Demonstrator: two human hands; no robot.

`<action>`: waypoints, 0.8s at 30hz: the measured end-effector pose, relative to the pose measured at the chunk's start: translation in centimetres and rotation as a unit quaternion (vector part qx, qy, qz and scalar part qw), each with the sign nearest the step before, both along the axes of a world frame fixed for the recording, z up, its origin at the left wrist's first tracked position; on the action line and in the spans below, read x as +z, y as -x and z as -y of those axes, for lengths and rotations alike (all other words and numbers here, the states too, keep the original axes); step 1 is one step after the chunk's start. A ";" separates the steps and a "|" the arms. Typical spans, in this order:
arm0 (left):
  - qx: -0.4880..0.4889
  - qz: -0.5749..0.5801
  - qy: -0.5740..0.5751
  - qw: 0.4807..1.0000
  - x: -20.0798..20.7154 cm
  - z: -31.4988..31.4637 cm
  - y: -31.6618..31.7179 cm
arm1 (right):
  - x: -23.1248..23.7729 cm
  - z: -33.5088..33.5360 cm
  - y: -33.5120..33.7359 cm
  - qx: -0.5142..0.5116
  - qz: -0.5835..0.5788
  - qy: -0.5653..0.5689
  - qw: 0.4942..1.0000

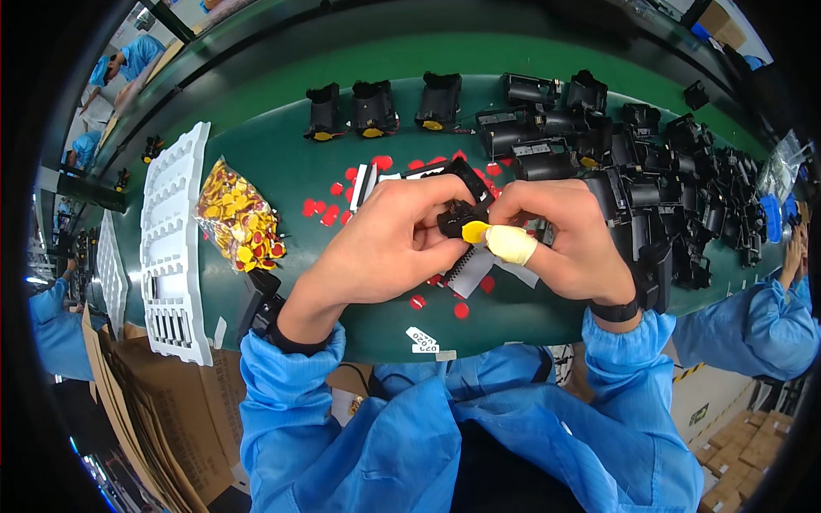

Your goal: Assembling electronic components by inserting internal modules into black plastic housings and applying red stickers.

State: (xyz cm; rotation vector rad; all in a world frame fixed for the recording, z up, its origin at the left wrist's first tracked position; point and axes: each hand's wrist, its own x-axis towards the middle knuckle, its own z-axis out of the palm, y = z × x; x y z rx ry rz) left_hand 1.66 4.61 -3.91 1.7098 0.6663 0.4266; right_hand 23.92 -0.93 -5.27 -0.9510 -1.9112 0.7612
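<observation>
My left hand (372, 244) is closed around a black plastic housing (451, 224), held above the green table in front of me. At the housing's near end sits a yellow round disc (473, 231). My right hand (569, 239) wears a pale yellow finger cot (511, 244) on its thumb, and the thumb's tip presses at the disc. The right fingers curl against the housing's far side, partly hidden. Red round pieces (462, 310) lie scattered on the table around and beneath my hands, along with white paper strips (470, 272).
To the left, a clear bag of yellow and red discs (239, 214) lies beside a white moulded tray (175, 248). Black housings with yellow discs (440, 103) stand in a row at the back. Many more black housings (667, 179) crowd the right. A co-worker's blue sleeve (753, 329) reaches in there.
</observation>
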 end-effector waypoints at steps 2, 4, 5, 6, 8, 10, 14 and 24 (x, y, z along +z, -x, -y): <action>0.001 -0.026 -0.040 0.999 0.0 0.2 0.0 | 0.0 -0.1 0.2 0.003 -0.001 0.001 1.000; 0.001 -0.031 -0.094 0.995 0.2 0.4 0.0 | -0.2 -0.1 0.4 0.004 -0.001 0.000 1.000; 0.001 -0.036 -0.151 0.988 0.1 0.5 0.0 | -0.3 -0.1 0.5 0.002 -0.002 -0.006 1.000; 0.000 -0.035 -0.150 0.988 0.0 0.5 -0.1 | -0.4 -0.1 0.5 0.001 -0.003 -0.013 1.000; 0.013 -0.034 -0.157 0.987 -0.2 0.7 -0.1 | -0.3 0.1 0.5 -0.013 0.007 -0.008 1.000; 0.015 -0.020 -0.159 0.987 -0.3 0.7 -0.1 | -0.2 0.2 0.6 -0.029 0.018 -0.003 0.999; 0.015 0.018 -0.121 0.992 -0.3 0.8 0.1 | 0.1 0.3 0.4 -0.039 0.016 -0.001 0.999; -0.019 0.133 -0.137 0.981 0.6 1.3 0.9 | -1.5 -0.1 1.6 -0.013 -0.149 -0.049 0.988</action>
